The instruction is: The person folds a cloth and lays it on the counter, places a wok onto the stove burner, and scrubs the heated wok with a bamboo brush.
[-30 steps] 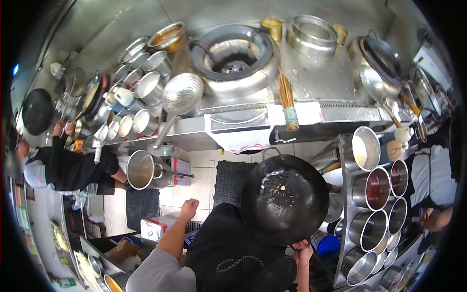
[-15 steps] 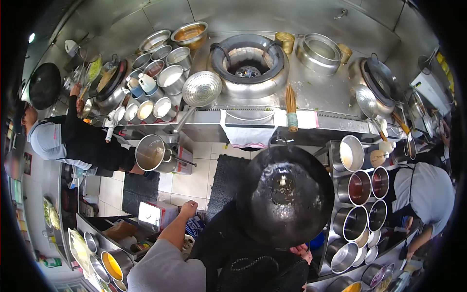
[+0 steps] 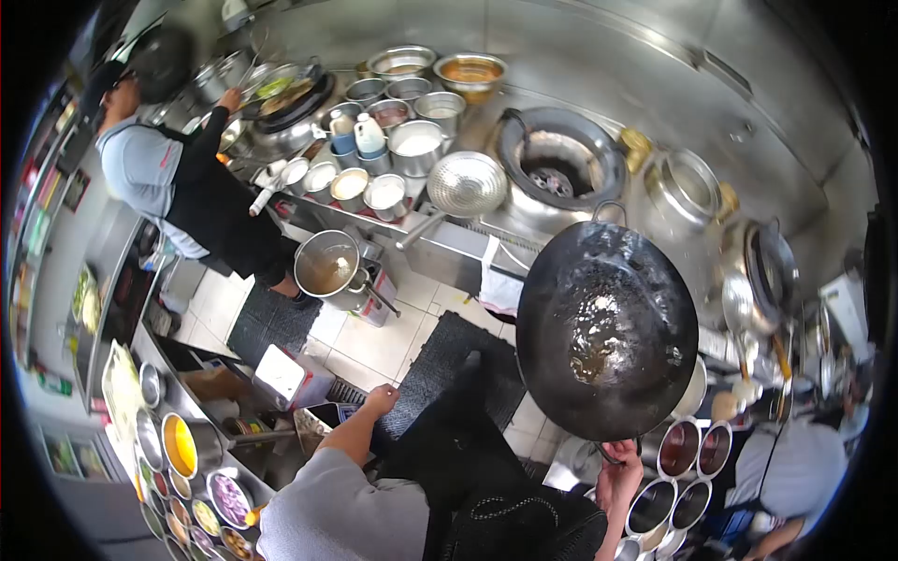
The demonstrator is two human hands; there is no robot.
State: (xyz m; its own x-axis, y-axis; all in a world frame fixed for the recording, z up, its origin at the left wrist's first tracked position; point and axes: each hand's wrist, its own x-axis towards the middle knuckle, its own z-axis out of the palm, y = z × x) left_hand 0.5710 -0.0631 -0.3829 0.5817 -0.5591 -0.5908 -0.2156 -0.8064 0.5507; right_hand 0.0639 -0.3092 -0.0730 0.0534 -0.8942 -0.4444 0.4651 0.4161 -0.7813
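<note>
My right hand (image 3: pixel 618 465) is closed around the near handle of a large black wok (image 3: pixel 552 318). The wok is lifted off the stove and hangs in the air with its inside towards me. A little shiny, oily liquid glistens at its bottom. My left hand (image 3: pixel 381 401) hovers over the floor at my left side, fingers curled in, with nothing visible in it. Beyond the wok, the wok burner (image 3: pixel 510 154) stands uncovered. A perforated strainer ladle (image 3: pixel 468 184) lies by the stove edge, its handle sticking out over the front.
Several metal pots of seasonings (image 3: pixel 416 140) crowd the counter to the left. A steel pot with a ladle (image 3: pixel 326 264) stands below the counter edge. Left of me is a white-topped tin (image 3: pixel 281 376). One co-worker (image 3: pixel 178 178) cooks at left; another (image 3: pixel 795 467) bends at right.
The wok has risen and moved forward and right with my right hand on its handle. My view has turned, shifting the stove to the right. My left hand stays at my side.
</note>
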